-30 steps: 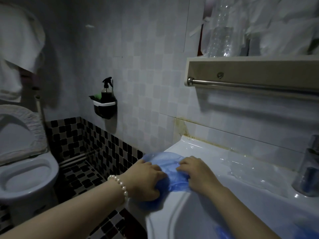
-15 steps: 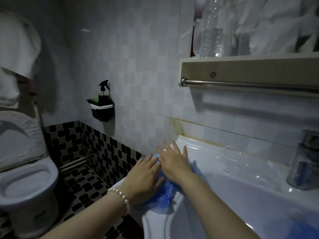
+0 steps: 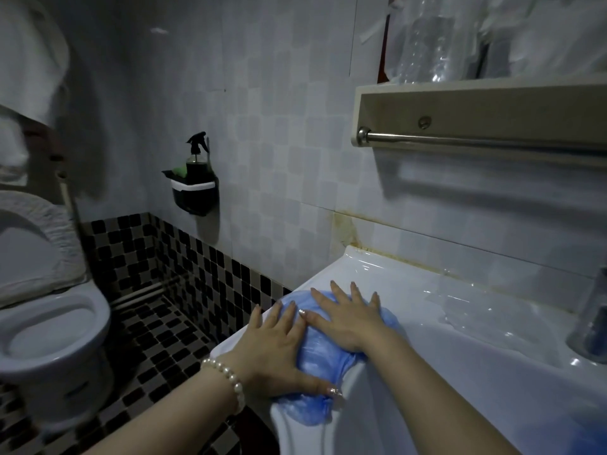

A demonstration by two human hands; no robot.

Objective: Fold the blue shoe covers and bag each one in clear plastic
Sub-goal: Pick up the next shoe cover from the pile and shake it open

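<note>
A: Where is the blue shoe cover [image 3: 317,362]?

B: It lies spread on the left corner of the white sink [image 3: 460,372], partly draped over the front rim

A: What are the hands doing?

B: Both press it flat. The left hand [image 3: 279,353], with a pearl bracelet [image 3: 226,377] at the wrist, lies on its left side with fingers straight and the thumb stretched along the near edge. The right hand [image 3: 348,318] rests on the far part, fingers spread and straight. Neither one grips anything

A: And the clear plastic?

B: A clear plastic bag [image 3: 486,310] lies on the sink ledge to the right, apart from the cover, near a faucet [image 3: 591,323]. A toilet [image 3: 49,323] stands at the left
</note>
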